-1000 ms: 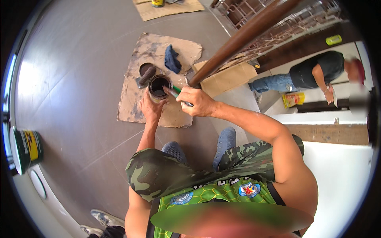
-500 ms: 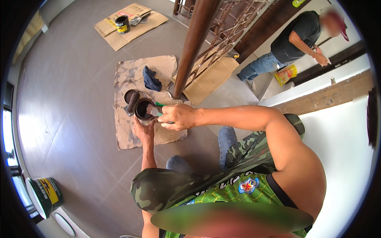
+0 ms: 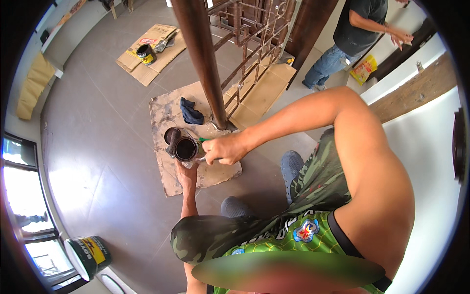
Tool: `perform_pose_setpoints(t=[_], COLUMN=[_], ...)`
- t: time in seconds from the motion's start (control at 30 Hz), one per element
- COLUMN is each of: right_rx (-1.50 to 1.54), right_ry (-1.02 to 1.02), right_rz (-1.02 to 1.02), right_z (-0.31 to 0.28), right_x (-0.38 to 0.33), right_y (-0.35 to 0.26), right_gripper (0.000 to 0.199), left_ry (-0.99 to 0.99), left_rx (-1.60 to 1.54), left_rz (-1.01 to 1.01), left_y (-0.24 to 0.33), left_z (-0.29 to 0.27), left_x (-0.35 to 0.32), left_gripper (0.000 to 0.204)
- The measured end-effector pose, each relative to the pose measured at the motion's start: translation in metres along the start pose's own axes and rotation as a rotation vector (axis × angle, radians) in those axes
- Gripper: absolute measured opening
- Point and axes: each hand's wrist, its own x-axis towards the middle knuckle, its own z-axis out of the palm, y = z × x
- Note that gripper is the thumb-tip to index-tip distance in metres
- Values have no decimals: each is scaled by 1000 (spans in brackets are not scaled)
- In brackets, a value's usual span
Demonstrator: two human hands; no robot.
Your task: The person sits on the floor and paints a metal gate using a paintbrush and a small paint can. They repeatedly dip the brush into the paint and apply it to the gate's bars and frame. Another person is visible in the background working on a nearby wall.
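Observation:
My left hand (image 3: 187, 174) grips a round paint can (image 3: 177, 156) from its near side, the fingers partly hidden below the rim. Dark brown paint (image 3: 186, 148) shows in its open top. Closed around a paintbrush, my right hand (image 3: 226, 149) is just right of the can; a bit of the green brush handle (image 3: 202, 139) sticks out, and the bristles are mostly hidden. Against the can's far left side are a second open tin (image 3: 169, 132) and a dark, elongated tool like a small roller (image 3: 174, 139). A dark blue cloth (image 3: 191, 111) lies just beyond them.
Stained cardboard (image 3: 164, 110) lies beneath the cans. A brown post (image 3: 200, 59) and metal railing (image 3: 240, 68) rise close beyond my right hand. Farther off are another can (image 3: 146, 54) on cardboard and a person (image 3: 360, 36). A dark green bucket (image 3: 93, 255) stands at lower left.
The brush bristles, over the can's opening before, have moved right and out of it with my right hand. My left hand stays on the can. The whole view has shifted.

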Motion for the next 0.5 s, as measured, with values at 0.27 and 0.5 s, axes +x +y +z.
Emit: perform_pose_setpoints(t=[0.27,0.5], right_rx=[1166,1329], right_ry=[536,1601], right_rz=[389,362], right_z=[-65,18], right_x=[-154,-238], right_y=[0,62], right_gripper=[28,33], left_ry=[-495,-446], left_rx=[96,491], left_rz=[-279,-480], left_y=[12,116], left_z=[-134,-248], left_x=[12,41], left_gripper=[46,51])
